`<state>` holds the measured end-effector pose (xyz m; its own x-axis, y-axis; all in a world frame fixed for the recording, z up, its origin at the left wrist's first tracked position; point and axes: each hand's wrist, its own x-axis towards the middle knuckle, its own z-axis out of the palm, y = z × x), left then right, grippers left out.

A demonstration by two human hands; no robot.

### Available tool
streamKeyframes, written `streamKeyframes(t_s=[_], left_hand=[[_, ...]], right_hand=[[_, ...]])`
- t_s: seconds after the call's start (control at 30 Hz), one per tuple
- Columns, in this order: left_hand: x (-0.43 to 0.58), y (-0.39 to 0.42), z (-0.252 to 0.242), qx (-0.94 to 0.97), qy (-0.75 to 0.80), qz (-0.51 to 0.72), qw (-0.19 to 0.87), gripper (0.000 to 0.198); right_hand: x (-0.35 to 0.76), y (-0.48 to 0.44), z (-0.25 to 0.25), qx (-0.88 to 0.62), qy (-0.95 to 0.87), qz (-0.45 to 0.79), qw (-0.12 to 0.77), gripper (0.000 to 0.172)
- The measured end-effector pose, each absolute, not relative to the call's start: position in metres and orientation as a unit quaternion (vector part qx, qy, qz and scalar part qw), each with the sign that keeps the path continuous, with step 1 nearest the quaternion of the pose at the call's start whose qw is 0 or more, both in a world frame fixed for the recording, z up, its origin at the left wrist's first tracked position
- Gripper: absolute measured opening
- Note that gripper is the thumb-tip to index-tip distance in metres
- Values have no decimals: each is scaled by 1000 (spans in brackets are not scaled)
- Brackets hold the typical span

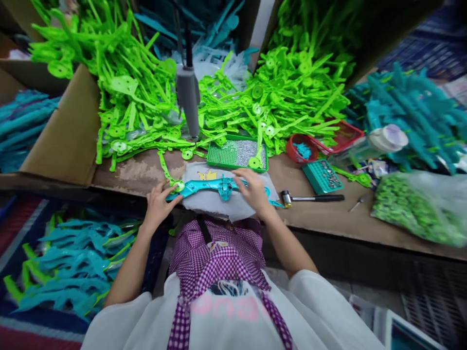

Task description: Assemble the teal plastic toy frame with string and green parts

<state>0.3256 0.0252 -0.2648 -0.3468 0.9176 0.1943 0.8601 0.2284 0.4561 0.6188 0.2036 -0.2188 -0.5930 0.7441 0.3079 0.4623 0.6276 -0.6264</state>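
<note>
A long teal plastic part (207,187) lies across a grey cloth pad (222,204) at the front edge of the workbench. My left hand (158,204) grips its left end, beside a green disc-ended strip (174,183). My right hand (253,189) rests fingers-down over the part's right half, pressing it onto the pad. A grey powered screwdriver (188,99) hangs upright just behind the pad.
Heaps of green plastic parts (255,97) cover the bench back. A green tray of screws (237,154), a red bowl (301,148), a teal box (323,177) and a small hammer (312,198) lie right of the pad. Teal parts fill a bin at lower left (69,262) and pile at right (412,116).
</note>
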Motion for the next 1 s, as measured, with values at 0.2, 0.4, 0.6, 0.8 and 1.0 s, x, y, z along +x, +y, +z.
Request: streamKeyframes(t_s=[0.2,0.4,0.6,0.8,1.0], left_hand=[[350,34,-264,495,796,347,-15,41],[421,28,-253,484,779,395,-53,28],[453,-5,-247,483,775,403,-63,23],[476,-2,-246,457,792,405,-22,23],[458,10,-207,454,746,481,74,23]], right_hand=[[683,284,-218,-598,-722,185,296,45],[628,337,-212,-643,-723,187,169,37],[663,361,-207,-508,-673,447,297,34],[682,355,-198,-361,-596,624,353,37],[665,356,-207,-382,-551,646,365,38]])
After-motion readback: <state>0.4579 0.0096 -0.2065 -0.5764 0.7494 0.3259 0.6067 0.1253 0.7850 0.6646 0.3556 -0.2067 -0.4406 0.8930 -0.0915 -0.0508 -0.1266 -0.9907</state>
